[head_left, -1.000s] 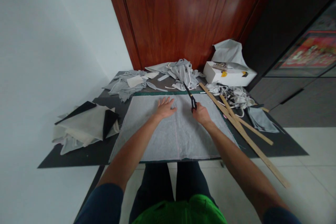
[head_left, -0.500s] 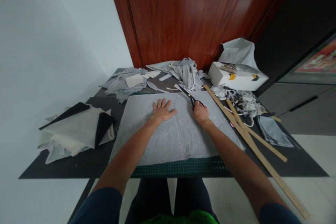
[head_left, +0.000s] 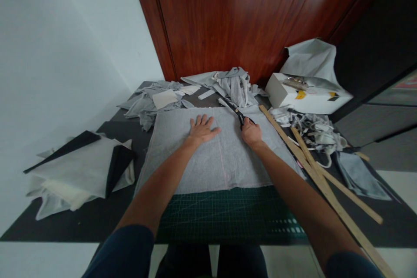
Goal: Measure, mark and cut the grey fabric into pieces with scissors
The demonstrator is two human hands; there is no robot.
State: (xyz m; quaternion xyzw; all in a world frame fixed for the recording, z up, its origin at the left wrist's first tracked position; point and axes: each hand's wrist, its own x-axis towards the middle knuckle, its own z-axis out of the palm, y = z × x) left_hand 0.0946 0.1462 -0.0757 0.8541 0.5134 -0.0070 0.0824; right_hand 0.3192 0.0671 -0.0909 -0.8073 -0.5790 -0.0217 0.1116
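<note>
A light grey sheet of fabric (head_left: 195,169) lies flat, with a faint pink line running down its middle. My left hand (head_left: 202,129) presses on it with spread fingers, left of that line. To the right, my right hand (head_left: 251,133) grips the handles of black scissors (head_left: 236,111). Their blades point away and to the left, at the fabric's far edge, beside a narrow white strip. Whether the blades are parted is hard to make out. Beneath the fabric a green cutting mat (head_left: 228,215) shows along the near side.
Grey fabric scraps (head_left: 236,87) are heaped at the back. Folded cloth (head_left: 81,169) with black pieces lies at left. At right are wooden rulers (head_left: 325,189), tangled strips (head_left: 321,132) and a white box (head_left: 306,95). A wooden door (head_left: 228,21) stands behind the table.
The fabric has shifted away from me under both hands, baring more of the green mat at the near side. My right hand still holds the scissors. The view has come closer to the table.
</note>
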